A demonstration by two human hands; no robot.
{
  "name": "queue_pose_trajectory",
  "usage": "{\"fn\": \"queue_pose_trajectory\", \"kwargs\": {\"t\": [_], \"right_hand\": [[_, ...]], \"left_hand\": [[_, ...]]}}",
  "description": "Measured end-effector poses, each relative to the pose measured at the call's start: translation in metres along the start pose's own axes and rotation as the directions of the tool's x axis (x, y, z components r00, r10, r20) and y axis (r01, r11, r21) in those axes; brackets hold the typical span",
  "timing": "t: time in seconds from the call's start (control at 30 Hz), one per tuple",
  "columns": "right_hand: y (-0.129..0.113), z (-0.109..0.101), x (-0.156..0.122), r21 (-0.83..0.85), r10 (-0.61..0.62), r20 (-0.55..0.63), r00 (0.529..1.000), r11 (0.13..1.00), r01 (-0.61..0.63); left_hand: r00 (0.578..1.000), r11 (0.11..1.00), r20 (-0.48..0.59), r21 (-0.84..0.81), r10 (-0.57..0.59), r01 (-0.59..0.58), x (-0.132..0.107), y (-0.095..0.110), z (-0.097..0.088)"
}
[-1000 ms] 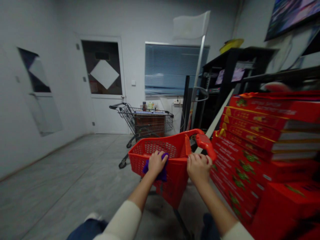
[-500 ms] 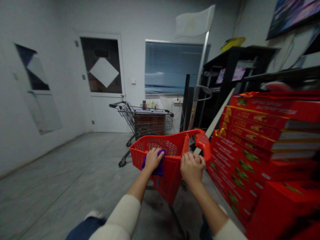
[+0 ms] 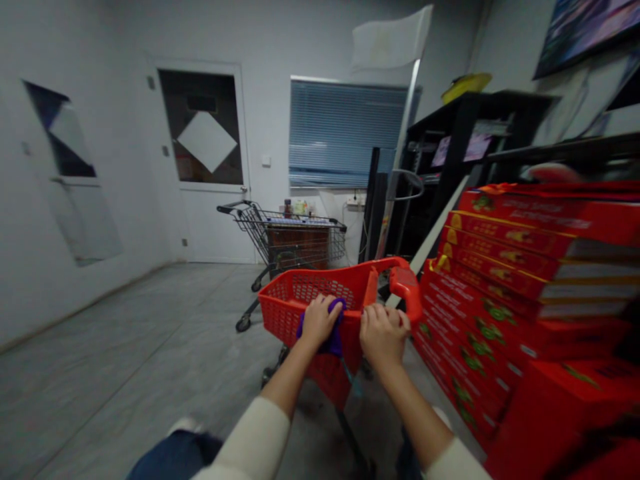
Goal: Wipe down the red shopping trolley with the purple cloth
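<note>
In front of me stands a small red plastic shopping cart [image 3: 285,321] with a perforated basket and dark metal legs. My left hand [image 3: 320,323] is closed over a purple cloth [image 3: 334,341], pressing it against the near rim of the basket. Part of the cloth hangs down the outer side, and its folds under the palm are hidden. My right hand [image 3: 384,333] is wrapped over the rim at the handle end, just below the cart's red handle [image 3: 406,287]. The fingertips of that hand are partly hidden.
Behind the red cart is a black wire shopping cart [image 3: 295,233] before a brown cabinet [image 3: 300,248]. Stacked red boxes [image 3: 480,333] rise close on my right. A pole with a white flag [image 3: 390,45] stands at the back, near a black shelf [image 3: 475,110].
My left hand has slid the purple cloth to the right along the rim, closer to my right hand. The right hand keeps its hold on the cart.
</note>
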State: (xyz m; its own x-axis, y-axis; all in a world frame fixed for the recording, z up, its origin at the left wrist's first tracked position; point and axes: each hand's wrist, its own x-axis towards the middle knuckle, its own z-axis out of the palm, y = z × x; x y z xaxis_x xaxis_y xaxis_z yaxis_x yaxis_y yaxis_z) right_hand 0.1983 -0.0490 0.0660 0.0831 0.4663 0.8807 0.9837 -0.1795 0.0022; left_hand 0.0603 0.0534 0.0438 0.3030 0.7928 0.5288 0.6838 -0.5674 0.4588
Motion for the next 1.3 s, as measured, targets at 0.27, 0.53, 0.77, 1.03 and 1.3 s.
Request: {"fn": "queue_pose_trajectory", "kwargs": {"t": [0.27, 0.53, 0.77, 1.03, 1.3], "right_hand": [[-0.009, 0.003, -0.001, 0.003, 0.032, -0.024, 0.999, 0.999, -0.032], [-0.001, -0.011, -0.003, 0.167, 0.001, -0.001, 1.0, 0.986, -0.001], [0.046, -0.007, 0.0, 0.197, 0.087, -0.128, 0.988, 0.979, -0.061], [0.03, -0.008, -0.002, 0.232, 0.151, -0.096, 0.984, 0.965, -0.125], [0.041, -0.016, -0.006, 0.342, 0.094, -0.041, 0.995, 0.937, -0.074]], "left_hand": [[0.999, 0.999, -0.013, 0.008, -0.033, 0.034, -0.003, 0.002, -0.006], [0.999, 0.991, -0.005, -0.122, 0.051, -0.052, -0.003, 0.013, -0.003], [1.0, 1.0, 0.023, 0.003, -0.018, 0.018, 0.001, -0.014, -0.005], [0.997, 0.992, 0.005, -0.101, 0.081, -0.08, -0.01, 0.047, -0.01], [0.994, 0.979, 0.037, -0.179, 0.104, -0.096, -0.003, 0.006, -0.018]]}}
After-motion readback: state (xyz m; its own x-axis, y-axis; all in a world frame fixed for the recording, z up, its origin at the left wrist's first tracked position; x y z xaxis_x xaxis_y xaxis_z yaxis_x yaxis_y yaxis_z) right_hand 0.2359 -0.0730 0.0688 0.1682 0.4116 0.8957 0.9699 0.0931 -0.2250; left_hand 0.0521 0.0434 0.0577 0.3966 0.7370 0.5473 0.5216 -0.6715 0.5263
